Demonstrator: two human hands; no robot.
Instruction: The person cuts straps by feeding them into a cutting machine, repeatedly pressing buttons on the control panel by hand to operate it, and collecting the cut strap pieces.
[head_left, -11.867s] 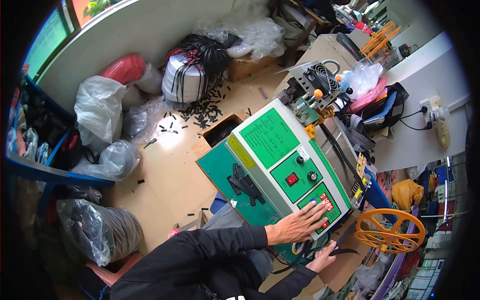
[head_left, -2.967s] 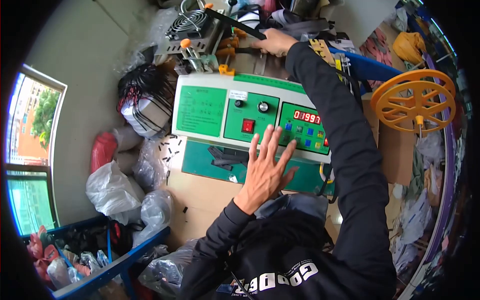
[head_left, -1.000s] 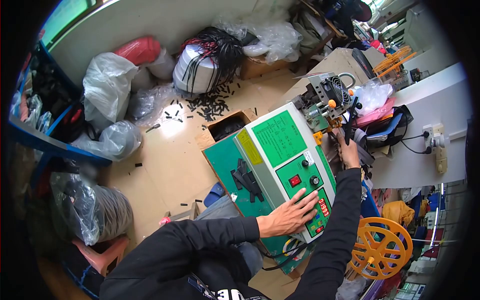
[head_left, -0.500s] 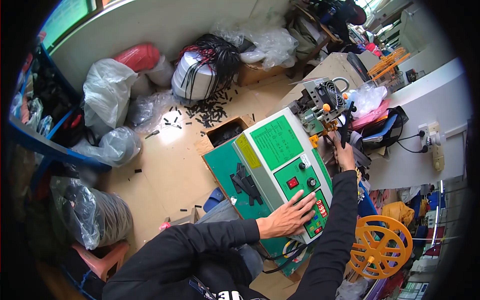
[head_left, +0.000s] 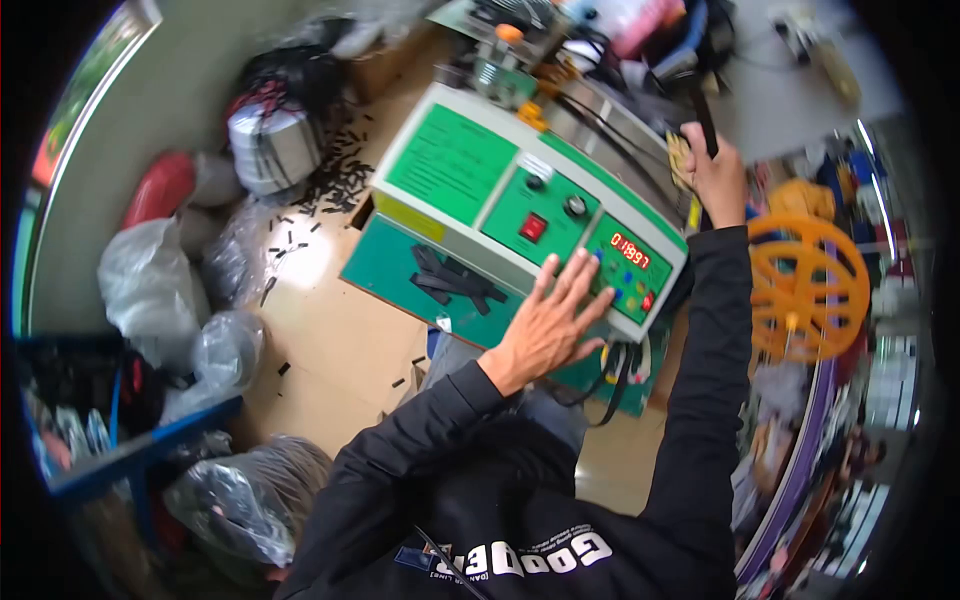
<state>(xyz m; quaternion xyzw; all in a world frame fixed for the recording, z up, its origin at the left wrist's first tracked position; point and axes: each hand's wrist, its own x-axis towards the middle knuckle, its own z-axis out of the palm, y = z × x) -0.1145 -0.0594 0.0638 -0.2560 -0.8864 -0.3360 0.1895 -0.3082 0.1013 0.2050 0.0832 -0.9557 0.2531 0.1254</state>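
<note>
Wears a black hoodie [head_left: 480, 470], printed across the chest in white block letters, upside down to the camera, to read GOODER, with smaller lines nearby too fine to read in full. Faces a white and green machine [head_left: 500, 225], set slantwise on a green bench [head_left: 375, 262], with rows of small dark writing on its left panel [head_left: 445, 160], too blurred to make out. Has an orange reel [head_left: 792, 318] just beside the right sleeve [head_left: 705, 360].

Lays the left hand [head_left: 550, 330] palm down, with fingers spread and nearly straight, at the keys near the machine's right end, grasping nothing. Cannot tell whether pressing any key. Reaches the right arm well forward past the machine's right end, with the right hand [head_left: 717, 170] curled tightly around a black strap [head_left: 703, 120], pointing up and slightly leftward out of the fist.

Has black strips [head_left: 455, 280] lying crossed over one another on the bench, in front of the machine. Shows, smaller again, a yellow label [head_left: 410, 217], unreadable; a red display [head_left: 631, 250], beginning 01 and ending 997; a white sticker [head_left: 536, 167], illegible; and a red switch [head_left: 534, 229].
</note>
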